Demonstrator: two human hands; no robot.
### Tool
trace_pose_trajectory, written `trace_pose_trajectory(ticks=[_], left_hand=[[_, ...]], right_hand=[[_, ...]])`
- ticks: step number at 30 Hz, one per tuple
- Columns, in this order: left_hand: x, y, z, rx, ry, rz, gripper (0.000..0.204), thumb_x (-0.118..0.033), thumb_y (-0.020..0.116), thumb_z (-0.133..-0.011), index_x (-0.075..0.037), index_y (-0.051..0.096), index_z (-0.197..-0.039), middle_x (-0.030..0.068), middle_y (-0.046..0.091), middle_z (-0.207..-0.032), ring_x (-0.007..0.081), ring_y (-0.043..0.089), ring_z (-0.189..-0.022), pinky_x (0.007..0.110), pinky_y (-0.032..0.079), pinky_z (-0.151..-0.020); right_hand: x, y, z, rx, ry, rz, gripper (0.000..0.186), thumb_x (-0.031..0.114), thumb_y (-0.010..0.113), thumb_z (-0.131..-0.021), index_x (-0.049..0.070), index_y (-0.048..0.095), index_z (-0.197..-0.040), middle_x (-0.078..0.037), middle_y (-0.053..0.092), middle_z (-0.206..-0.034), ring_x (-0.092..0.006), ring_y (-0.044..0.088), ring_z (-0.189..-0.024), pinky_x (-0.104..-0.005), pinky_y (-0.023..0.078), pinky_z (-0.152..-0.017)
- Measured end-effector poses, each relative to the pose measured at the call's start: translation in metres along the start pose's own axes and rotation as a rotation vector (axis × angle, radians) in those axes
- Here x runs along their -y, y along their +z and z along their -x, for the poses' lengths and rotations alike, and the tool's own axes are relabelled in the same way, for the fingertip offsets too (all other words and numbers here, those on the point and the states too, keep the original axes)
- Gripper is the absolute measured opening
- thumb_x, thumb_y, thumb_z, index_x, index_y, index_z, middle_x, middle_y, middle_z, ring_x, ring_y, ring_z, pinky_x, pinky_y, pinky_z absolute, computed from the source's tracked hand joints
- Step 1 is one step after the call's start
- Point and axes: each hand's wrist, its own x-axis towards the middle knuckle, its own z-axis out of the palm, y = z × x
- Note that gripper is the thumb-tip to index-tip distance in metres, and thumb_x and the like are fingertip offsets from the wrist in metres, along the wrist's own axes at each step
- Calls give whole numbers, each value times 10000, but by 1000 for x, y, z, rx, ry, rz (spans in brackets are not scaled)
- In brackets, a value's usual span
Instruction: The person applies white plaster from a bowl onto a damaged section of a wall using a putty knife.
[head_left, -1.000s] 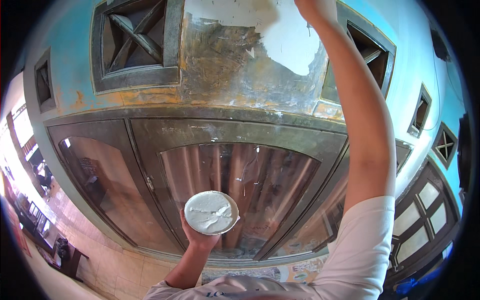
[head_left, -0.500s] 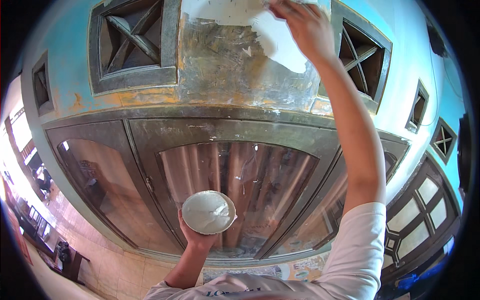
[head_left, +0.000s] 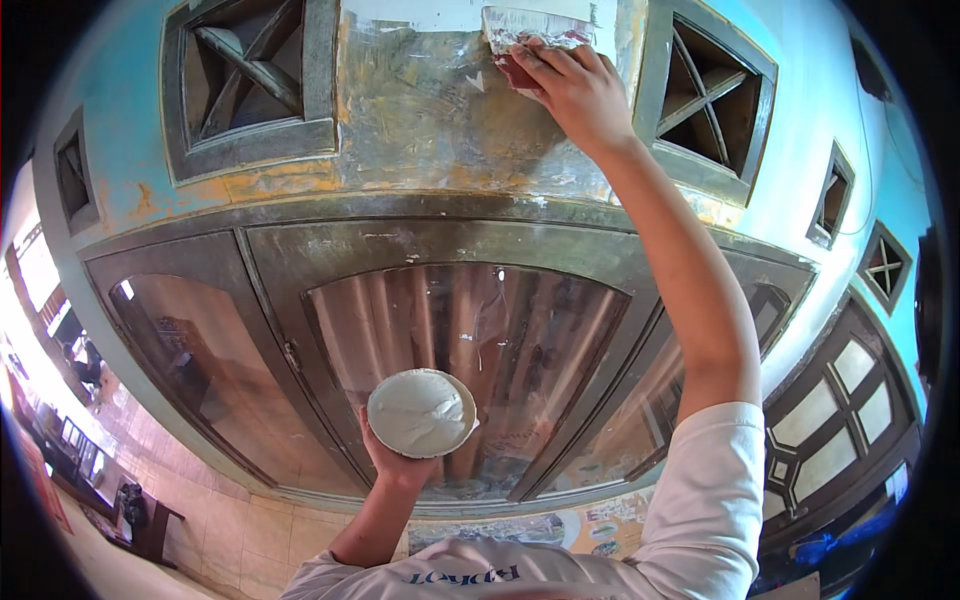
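Observation:
My left hand (head_left: 400, 462) holds up a round bowl (head_left: 472, 440) from below, its fingers wrapped around the side. Smooth white putty (head_left: 415, 412) fills the bowl, with a raised ridge on its right side. High in front of me, my right hand (head_left: 585, 95) grips a wide red putty scraper (head_left: 522, 76). White putty coats the scraper's upper part, and it lies against the bare, brownish wall panel (head_left: 420, 120). A strip of white putty (head_left: 400, 14) runs along the panel's top. My hand and the scraper hide part of the surface behind them.
Framed vents with crossed bars, one on the left (head_left: 250, 85) and another on the right (head_left: 705, 100), flank the panel. Below are dark wooden frames with glass panes (head_left: 470, 340). A dark door (head_left: 840, 430) stands at right, and a low dark table (head_left: 155, 530) at lower left.
My right hand has moved down and left, bringing the scraper into clear view against the panel. The bowl stays in my left hand, and the view has shifted slightly.

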Motion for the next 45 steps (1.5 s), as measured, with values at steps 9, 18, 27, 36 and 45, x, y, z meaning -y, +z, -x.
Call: trace_pose_trajectory(ticks=[9, 18, 27, 36, 45], left_hand=[[-4, 4, 16, -42, 49, 32, 638, -656, 366, -945, -225, 565, -1372, 52, 524, -1444, 362, 460, -1348, 622, 334, -1131], [-6, 8, 28, -5, 78, -21, 622, -638, 361, -958, -219, 564, -1370, 59, 526, -1446, 359, 460, -1348, 612, 335, -1132], [0, -3, 29, 151, 40, 34, 640, -626, 408, -955, -173, 559, -1381, 91, 558, -1413, 370, 511, -1304, 596, 370, -1116], [31, -5, 7, 215, -88, 102, 667, -632, 390, -973, -163, 541, -1422, 81, 534, -1461, 361, 497, -1328, 559, 359, -1135], [58, 4, 5, 241, -206, 165, 623, -580, 362, -1005, -158, 525, -1433, 79, 538, -1455, 330, 498, -1340, 520, 375, -1138]], right_hand=[[8, -5, 3, 51, 89, -52, 535, 279, 753, -814, 272, 611, -1330, 75, 622, -1270, -187, 576, -1012, -361, 491, -879], [46, -39, 48, 168, 36, -148, 600, 221, 773, -763, 293, 608, -1336, 95, 605, -1211, -187, 558, -1035, -372, 473, -897], [65, -121, 51, 165, 242, -559, 347, 130, 683, -877, 188, 694, -1219, -13, 690, -993, -237, 617, -853, -400, 474, -759], [176, -170, 126, 663, 967, -1618, 238, 128, 686, -892, -11, 656, -1083, -127, 647, -741, -130, 540, -639, -295, 466, -607], [188, -166, 140, 991, 634, -1489, 261, 156, 674, -853, -15, 676, -1050, -215, 696, -819, -343, 698, -744, -388, 532, -671]])
